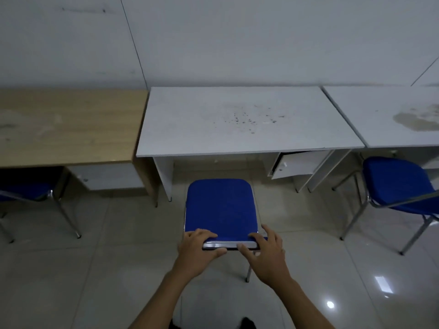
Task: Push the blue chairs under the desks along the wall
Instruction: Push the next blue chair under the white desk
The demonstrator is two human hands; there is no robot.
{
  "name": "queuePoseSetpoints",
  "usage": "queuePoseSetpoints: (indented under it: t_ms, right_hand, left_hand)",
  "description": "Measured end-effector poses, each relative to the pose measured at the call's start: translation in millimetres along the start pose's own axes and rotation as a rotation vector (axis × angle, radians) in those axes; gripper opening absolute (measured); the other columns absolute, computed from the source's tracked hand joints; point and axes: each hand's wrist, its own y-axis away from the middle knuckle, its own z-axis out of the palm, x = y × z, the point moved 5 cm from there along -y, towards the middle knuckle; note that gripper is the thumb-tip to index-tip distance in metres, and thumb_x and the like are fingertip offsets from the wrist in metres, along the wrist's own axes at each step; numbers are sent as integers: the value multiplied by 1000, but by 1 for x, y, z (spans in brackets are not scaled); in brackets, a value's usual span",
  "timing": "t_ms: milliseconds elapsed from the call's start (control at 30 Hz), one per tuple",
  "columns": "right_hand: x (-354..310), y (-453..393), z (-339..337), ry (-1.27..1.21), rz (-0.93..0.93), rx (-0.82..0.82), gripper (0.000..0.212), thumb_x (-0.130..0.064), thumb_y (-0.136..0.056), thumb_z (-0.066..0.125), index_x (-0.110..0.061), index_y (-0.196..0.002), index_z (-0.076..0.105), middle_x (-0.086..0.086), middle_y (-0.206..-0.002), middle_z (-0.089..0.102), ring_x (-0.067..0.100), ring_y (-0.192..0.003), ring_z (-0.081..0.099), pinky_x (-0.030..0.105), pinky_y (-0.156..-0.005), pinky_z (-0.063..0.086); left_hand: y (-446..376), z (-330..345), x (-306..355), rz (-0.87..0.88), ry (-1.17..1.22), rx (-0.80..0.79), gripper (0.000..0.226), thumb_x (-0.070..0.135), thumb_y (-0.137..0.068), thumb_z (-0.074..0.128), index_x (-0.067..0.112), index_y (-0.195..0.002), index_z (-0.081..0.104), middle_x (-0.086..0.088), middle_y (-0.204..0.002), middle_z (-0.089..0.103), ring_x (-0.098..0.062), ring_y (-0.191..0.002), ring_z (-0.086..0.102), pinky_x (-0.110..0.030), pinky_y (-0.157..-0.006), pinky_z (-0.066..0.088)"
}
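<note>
A blue padded chair (221, 205) with a chrome frame stands on the tiled floor directly in front of the middle white desk (240, 122), its front edge just short of the desk's edge. My left hand (198, 245) grips the left end of the chair's backrest top. My right hand (263, 250) grips the right end of the same backrest. A second blue chair (399, 184) stands pulled out and turned at the right white desk (389, 110). A third blue chair (26, 188) sits partly beneath the wooden desk (69, 124) at the left.
All three desks stand against a pale wall. A white cabinet door (297, 162) hangs ajar under the middle desk's right side. White desk legs (164, 176) flank the opening. Glossy floor tiles surround me.
</note>
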Motion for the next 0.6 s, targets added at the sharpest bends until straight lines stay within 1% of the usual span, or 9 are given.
queuePoseSetpoints:
  t_ms: [33,100,167,200,267,333,367,500,600]
  right_hand:
    - [9,-1,-4,-3,1,-1,70,-85,-82,46,-38,-133,56,0,-168,19,24,-153,15,56,-118,29]
    - [24,0,-7,-60,65,0,88,-90,-76,51,-35,-145,46,5,-169,13,28,-154,11,56,-119,30]
    - [35,3,-7,-205,170,-20,107,-92,-67,59,-33,-153,35,8,-167,9,32,-153,11,56,-119,33]
    - [38,3,-6,-284,195,-30,108,-89,-66,65,-33,-153,34,9,-165,9,34,-152,14,56,-118,35]
    - [39,-1,-4,-384,200,-26,98,-77,-67,77,-34,-146,39,8,-161,11,34,-148,17,54,-116,38]
    - [38,-9,-2,-447,204,-12,90,-67,-68,84,-36,-141,42,6,-159,9,33,-148,16,54,-115,39]
    - [38,-15,-2,-472,208,-10,89,-65,-68,85,-38,-141,43,5,-160,6,33,-149,14,54,-116,38]
    - [37,-42,-6,-463,204,-33,93,-68,-69,83,-40,-146,39,4,-164,-3,33,-152,4,54,-119,33]
    - [30,-73,-11,-466,193,-37,96,-70,-69,82,-39,-148,37,4,-165,-3,33,-153,3,54,-118,31]
  left_hand:
    - [3,8,3,-24,4,18,63,79,-69,73,40,-118,68,20,-130,56,-16,-127,43,-38,-106,41]
    - [8,19,3,-114,31,61,71,84,-62,73,42,-119,66,12,-146,46,-20,-136,36,-41,-112,37]
    - [14,26,3,-197,108,117,75,88,-53,74,45,-114,63,7,-150,40,-24,-137,33,-43,-112,39]
    - [15,27,4,-208,140,142,76,90,-49,74,46,-109,62,5,-148,42,-25,-135,35,-45,-110,42]
    - [11,28,3,-203,178,170,74,91,-44,76,45,-101,64,3,-142,47,-26,-132,41,-47,-108,46]
    - [5,26,3,-193,200,170,74,90,-43,77,44,-99,65,2,-142,48,-27,-132,44,-50,-107,48]
    - [0,25,4,-190,206,169,74,90,-43,78,42,-100,66,1,-144,48,-27,-133,45,-50,-107,48]
    - [-24,20,7,-178,206,175,72,85,-46,80,38,-100,68,-1,-152,43,-27,-138,41,-52,-110,45]
    - [-56,13,10,-167,189,164,66,78,-53,84,39,-102,66,1,-156,38,-28,-140,36,-49,-110,42]
